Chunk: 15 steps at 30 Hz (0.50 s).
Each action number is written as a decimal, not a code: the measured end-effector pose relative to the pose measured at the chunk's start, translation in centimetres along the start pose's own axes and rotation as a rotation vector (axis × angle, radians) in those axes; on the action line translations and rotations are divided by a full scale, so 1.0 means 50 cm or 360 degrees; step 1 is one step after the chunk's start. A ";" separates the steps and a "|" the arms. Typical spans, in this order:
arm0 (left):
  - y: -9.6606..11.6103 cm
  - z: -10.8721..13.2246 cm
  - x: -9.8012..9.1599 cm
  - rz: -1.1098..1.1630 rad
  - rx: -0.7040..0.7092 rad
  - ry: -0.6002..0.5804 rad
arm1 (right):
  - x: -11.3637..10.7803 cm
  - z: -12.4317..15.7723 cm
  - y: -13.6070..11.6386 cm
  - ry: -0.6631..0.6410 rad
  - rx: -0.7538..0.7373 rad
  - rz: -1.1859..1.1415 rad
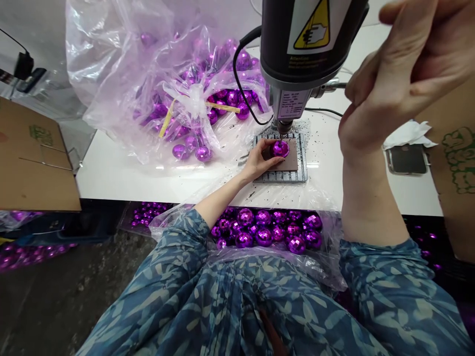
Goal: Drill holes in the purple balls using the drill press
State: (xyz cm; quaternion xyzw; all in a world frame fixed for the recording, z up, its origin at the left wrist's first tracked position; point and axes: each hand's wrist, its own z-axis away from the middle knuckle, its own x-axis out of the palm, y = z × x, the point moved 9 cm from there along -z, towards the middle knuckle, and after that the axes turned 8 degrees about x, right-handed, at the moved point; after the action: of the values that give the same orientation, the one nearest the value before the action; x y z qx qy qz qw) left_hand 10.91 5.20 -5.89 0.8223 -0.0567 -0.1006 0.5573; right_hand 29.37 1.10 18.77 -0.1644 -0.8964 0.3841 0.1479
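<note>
Under the chuck of a black drill press, my left hand grips a shiny purple ball between thumb and fingers. The ball sits on a brown board laid over the grey slotted base plate, and the drill tip meets its top. My right hand is raised at the upper right, beside the machine's side shaft. Its fingers are curled, but whatever they hold is hidden or outside the view.
A clear bag of purple balls covers the table's back left. More purple balls lie in plastic at my lap. Cardboard boxes stand at both sides. A phone and white tissue lie right. Dark shavings surround the base.
</note>
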 end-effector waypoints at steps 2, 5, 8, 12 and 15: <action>0.001 0.001 0.001 0.0008 -0.0012 -0.0003 | -0.014 0.021 0.001 0.0097 -0.0037 -0.0078; -0.001 0.001 0.002 0.0013 -0.0030 -0.0013 | -0.015 0.035 0.015 0.0089 -0.0054 -0.0103; -0.003 0.001 0.002 0.0013 -0.0013 -0.0012 | -0.013 0.041 0.029 0.0027 -0.0133 -0.0096; 0.000 0.001 0.002 0.0033 0.0041 -0.0016 | -0.019 0.054 0.050 0.0019 -0.0259 0.0009; 0.002 0.002 0.003 0.0029 0.0048 -0.0025 | -0.028 0.060 0.080 0.0054 -0.0257 0.0078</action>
State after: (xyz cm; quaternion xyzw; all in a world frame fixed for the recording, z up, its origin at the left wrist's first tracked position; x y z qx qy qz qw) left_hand 11.04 5.06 -5.82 0.8292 -0.0700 -0.1010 0.5453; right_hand 30.17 1.21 13.66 -0.2042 -0.9175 0.3112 0.1400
